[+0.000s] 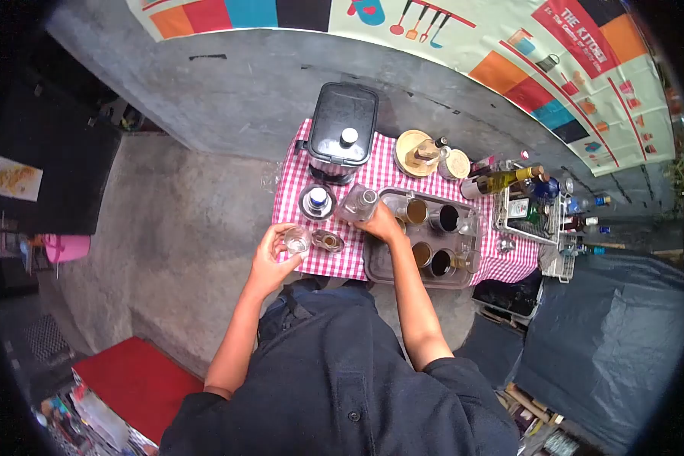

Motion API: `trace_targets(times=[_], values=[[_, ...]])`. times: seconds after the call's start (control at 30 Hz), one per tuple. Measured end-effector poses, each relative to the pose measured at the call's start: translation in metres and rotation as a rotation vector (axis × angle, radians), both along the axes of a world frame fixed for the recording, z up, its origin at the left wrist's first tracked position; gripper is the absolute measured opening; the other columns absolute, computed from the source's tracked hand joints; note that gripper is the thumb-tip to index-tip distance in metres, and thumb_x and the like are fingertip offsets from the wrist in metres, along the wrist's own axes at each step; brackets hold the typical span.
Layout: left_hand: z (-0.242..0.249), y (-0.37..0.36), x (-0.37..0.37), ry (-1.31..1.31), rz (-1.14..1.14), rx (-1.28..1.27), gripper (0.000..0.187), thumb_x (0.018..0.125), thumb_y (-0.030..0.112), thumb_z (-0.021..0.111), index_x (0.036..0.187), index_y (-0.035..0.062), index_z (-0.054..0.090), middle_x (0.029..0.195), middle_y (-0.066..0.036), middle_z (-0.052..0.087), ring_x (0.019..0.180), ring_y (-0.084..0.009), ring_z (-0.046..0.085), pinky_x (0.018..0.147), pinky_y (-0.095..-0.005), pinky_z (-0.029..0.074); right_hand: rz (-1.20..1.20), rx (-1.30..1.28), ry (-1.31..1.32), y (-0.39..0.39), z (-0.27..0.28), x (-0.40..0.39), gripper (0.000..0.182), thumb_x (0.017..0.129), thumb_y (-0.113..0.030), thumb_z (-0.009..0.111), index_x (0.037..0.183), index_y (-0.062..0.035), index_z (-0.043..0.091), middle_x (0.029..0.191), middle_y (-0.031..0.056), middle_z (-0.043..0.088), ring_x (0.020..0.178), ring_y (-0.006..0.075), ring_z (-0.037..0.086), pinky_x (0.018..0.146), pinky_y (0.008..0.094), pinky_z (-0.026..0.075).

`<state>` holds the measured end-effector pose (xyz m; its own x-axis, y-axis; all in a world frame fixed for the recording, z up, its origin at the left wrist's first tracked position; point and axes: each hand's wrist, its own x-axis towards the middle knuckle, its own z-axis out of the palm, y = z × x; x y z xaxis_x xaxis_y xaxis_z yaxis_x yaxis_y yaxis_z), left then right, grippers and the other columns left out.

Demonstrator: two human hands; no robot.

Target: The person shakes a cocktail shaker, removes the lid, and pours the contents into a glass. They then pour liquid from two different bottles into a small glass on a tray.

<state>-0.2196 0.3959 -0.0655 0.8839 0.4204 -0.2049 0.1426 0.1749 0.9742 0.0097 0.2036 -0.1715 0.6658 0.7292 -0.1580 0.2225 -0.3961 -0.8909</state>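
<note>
My left hand (273, 250) has its thumb and fingers curled round a small clear glass (296, 240), held at the table's front left edge. Beside that glass stands a small bottle (327, 241) with brownish contents. My right hand (382, 226) grips a clear glass bottle (359, 203), partly hiding its lower side; the mouth faces up towards me. Left of this bottle is another bottle with a white-and-blue cap (318, 199). Close to my right forearm, a brown tray (374, 260) carries several glass mugs, some with dark liquid (448, 218), others with amber liquid (416, 210).
A black lidded appliance (345, 121) stands at the back of the checkered tablecloth (290, 182). Behind the tray are a wooden plate (410, 144) with a bottle on it and a wooden-lidded jar (454, 164). A wire rack (501, 213) with several bottles is at the right.
</note>
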Motion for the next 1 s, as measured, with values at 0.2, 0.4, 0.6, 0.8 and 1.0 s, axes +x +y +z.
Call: trace_targets(times=[0.2,0.4,0.6,0.8,1.0], values=[[0.003,0.026,0.006,-0.027,-0.059,0.034,0.056,0.078,-0.004,0.072,0.128,0.0014,0.048,0.118,-0.008,0.058,0.113,-0.0164,0.057,0.096,-0.0324,0.048,-0.150,-0.125,-0.156,0.003,-0.007,-0.012,0.072,0.062,-0.025,0.084,0.125,-0.0051,0.057,0.112,0.0146,0.069,0.106,0.0277,0.067,0.092,0.0378,0.052],[0.008,0.031,0.008,-0.116,-0.072,-0.001,0.056,0.078,-0.007,0.070,0.128,0.0012,0.048,0.122,-0.009,0.056,0.115,-0.0176,0.056,0.098,-0.0331,0.047,-0.278,0.085,-0.118,0.001,0.026,-0.017,0.066,0.062,-0.024,0.083,0.118,-0.0016,0.059,0.107,0.0152,0.069,0.100,0.0254,0.067,0.091,0.0376,0.051],[0.017,0.031,0.012,-0.141,-0.083,0.011,0.055,0.078,-0.008,0.069,0.128,0.0012,0.048,0.121,-0.009,0.056,0.115,-0.0178,0.056,0.098,-0.0330,0.048,-0.367,0.080,-0.123,-0.022,0.059,-0.007,0.064,0.063,-0.024,0.086,0.116,-0.0006,0.060,0.108,0.0140,0.069,0.100,0.0248,0.067,0.092,0.0360,0.050],[0.042,0.019,0.023,-0.171,-0.044,-0.003,0.057,0.076,-0.007,0.072,0.127,0.0013,0.048,0.119,-0.009,0.059,0.113,-0.0160,0.057,0.097,-0.0303,0.047,-0.404,0.344,-0.145,-0.050,0.146,-0.012,0.061,0.063,-0.020,0.089,0.115,0.0003,0.062,0.106,0.0090,0.069,0.097,0.0171,0.065,0.088,0.0333,0.052],[0.064,-0.007,0.038,-0.234,-0.039,-0.025,0.056,0.076,-0.006,0.071,0.127,0.0009,0.048,0.119,-0.010,0.058,0.113,-0.0179,0.058,0.098,-0.0322,0.048,-0.418,0.822,-0.085,-0.074,0.167,-0.012,0.074,0.065,-0.023,0.079,0.129,-0.0004,0.050,0.117,0.0162,0.060,0.110,0.0270,0.060,0.096,0.0402,0.048]])
